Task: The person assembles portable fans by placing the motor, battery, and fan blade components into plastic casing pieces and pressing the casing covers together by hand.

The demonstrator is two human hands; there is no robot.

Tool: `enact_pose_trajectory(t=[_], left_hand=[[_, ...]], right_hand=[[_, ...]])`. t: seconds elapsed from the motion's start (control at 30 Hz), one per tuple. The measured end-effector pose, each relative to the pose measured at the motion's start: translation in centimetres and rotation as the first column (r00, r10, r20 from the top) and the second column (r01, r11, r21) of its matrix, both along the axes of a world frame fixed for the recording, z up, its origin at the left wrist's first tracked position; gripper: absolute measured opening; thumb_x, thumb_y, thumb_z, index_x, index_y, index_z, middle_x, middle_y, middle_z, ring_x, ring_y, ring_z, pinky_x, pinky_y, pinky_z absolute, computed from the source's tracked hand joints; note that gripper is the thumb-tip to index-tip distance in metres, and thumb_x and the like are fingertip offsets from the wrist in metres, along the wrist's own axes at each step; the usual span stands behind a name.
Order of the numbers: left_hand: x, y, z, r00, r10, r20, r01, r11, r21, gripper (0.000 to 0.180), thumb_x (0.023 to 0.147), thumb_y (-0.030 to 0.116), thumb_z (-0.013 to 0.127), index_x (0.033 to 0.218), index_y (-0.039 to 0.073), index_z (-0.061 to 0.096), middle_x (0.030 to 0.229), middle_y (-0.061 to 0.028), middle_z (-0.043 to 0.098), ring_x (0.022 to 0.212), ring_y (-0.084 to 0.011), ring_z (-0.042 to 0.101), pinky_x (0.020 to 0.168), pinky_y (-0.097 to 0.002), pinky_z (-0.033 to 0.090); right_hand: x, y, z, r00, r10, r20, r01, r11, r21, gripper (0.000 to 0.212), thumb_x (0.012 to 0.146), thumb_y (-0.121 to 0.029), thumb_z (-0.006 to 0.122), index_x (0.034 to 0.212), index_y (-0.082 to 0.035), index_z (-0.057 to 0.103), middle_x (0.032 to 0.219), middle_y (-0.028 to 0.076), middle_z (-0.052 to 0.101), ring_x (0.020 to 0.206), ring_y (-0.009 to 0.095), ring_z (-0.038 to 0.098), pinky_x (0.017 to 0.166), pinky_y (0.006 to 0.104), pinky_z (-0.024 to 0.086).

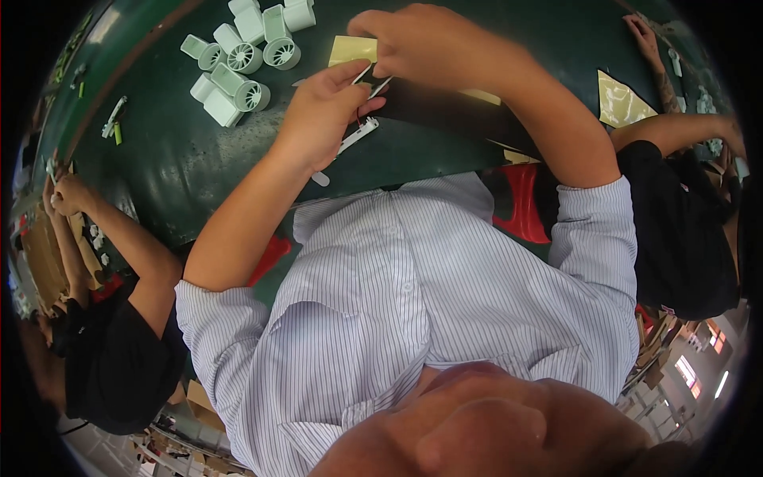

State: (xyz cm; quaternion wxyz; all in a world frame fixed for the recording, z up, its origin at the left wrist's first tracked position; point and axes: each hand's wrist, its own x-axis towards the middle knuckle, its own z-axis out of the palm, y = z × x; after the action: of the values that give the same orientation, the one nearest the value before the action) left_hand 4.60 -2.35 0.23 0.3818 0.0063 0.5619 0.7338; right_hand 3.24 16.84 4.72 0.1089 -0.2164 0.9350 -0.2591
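Presently, both hands meet above the green table (183, 159), inside its near edge. The left hand (322, 111) grasps a slim white piece (381, 87) between thumb and fingers; the right hand (421, 44) reaches in from the other side, its fingertips bent closely about the same spot. Exactly what the right hand grips is hard to tell, as its own fingers cover it. Just below the left fingers is a long white part (358, 137), a thin reddish wire (358, 114) rising from it towards the hand; whether it hangs or rests is unclear. A rounded white tab (320, 179) lies at the table's near edge, by the left wrist.

Away from that edge, left of the hands, pale green containers (253, 97) sit clustered, some touching. They have oblong troughs and round, drum-like ends with spoked grilles inside; the troughs facing up show their own pale inner walls. A yellow sheet (350, 49) lies beyond the fingers. Further left, near the table's curved edge, a white part (115, 114) lies beside a yellow-green strip (118, 133).
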Motion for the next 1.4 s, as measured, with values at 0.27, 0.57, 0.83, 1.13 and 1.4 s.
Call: enact_pose_trajectory(t=[0.27,0.57,0.83,1.13,1.4], left_hand=[[0.6,0.6,-0.3,0.996,0.089,0.002,-0.089,0.996,0.025,0.039,0.091,0.001,0.051,0.129,-0.008,0.048,0.114,-0.0114,0.061,0.096,-0.0147,0.062,0.086,-0.0250,0.052],[0.9,1.3,-0.9,0.986,0.136,-0.094,-0.140,0.989,-0.043,0.035,0.091,0.001,0.051,0.126,-0.005,0.052,0.114,-0.0106,0.063,0.101,-0.0188,0.063,0.089,-0.0281,0.051],[1.6,1.5,-1.0,0.978,0.169,-0.125,-0.178,0.982,-0.068,0.037,0.091,0.000,0.050,0.127,-0.007,0.049,0.112,-0.0118,0.062,0.094,-0.0161,0.063,0.083,-0.0251,0.053],[2.2,1.5,0.1,0.983,0.078,-0.166,-0.089,0.994,-0.062,0.043,0.091,-0.002,0.050,0.133,-0.008,0.043,0.124,-0.0122,0.055,0.110,-0.0167,0.057,0.095,-0.0308,0.049],[0.6,1.6,2.0,0.994,-0.068,0.089,0.071,0.997,-0.030,0.032,0.094,0.008,0.051,0.123,-0.007,0.053,0.111,-0.0103,0.060,0.097,-0.0177,0.061,0.087,-0.0295,0.051]], right_hand=[[1.1,-0.4,-0.5,0.965,0.118,-0.233,-0.094,0.989,0.114,0.035,0.086,-0.017,0.056,0.119,-0.008,0.056,0.083,0.015,0.069,0.078,0.031,0.068,0.066,0.0382,0.054],[-0.2,-0.6,-0.6,0.854,0.059,-0.517,0.039,0.983,0.177,0.023,0.076,-0.017,0.067,0.093,-0.003,0.061,0.077,0.017,0.067,0.077,0.033,0.068,0.066,0.0411,0.054],[-0.8,1.4,-0.4,0.983,0.180,-0.018,-0.181,0.983,-0.018,0.027,0.072,-0.024,0.071,0.083,0.000,0.068,0.080,0.015,0.066,0.079,0.030,0.065,0.068,0.0396,0.050],[-0.8,0.4,-0.6,0.986,0.118,0.117,-0.126,0.990,0.061,0.028,0.074,-0.024,0.073,0.084,0.001,0.063,0.076,0.014,0.063,0.072,0.029,0.061,0.061,0.0396,0.046],[-1.2,2.3,0.4,0.982,0.174,0.071,-0.176,0.984,0.031,0.029,0.079,-0.021,0.072,0.095,0.001,0.062,0.089,0.013,0.066,0.082,0.024,0.064,0.068,0.0352,0.049]])
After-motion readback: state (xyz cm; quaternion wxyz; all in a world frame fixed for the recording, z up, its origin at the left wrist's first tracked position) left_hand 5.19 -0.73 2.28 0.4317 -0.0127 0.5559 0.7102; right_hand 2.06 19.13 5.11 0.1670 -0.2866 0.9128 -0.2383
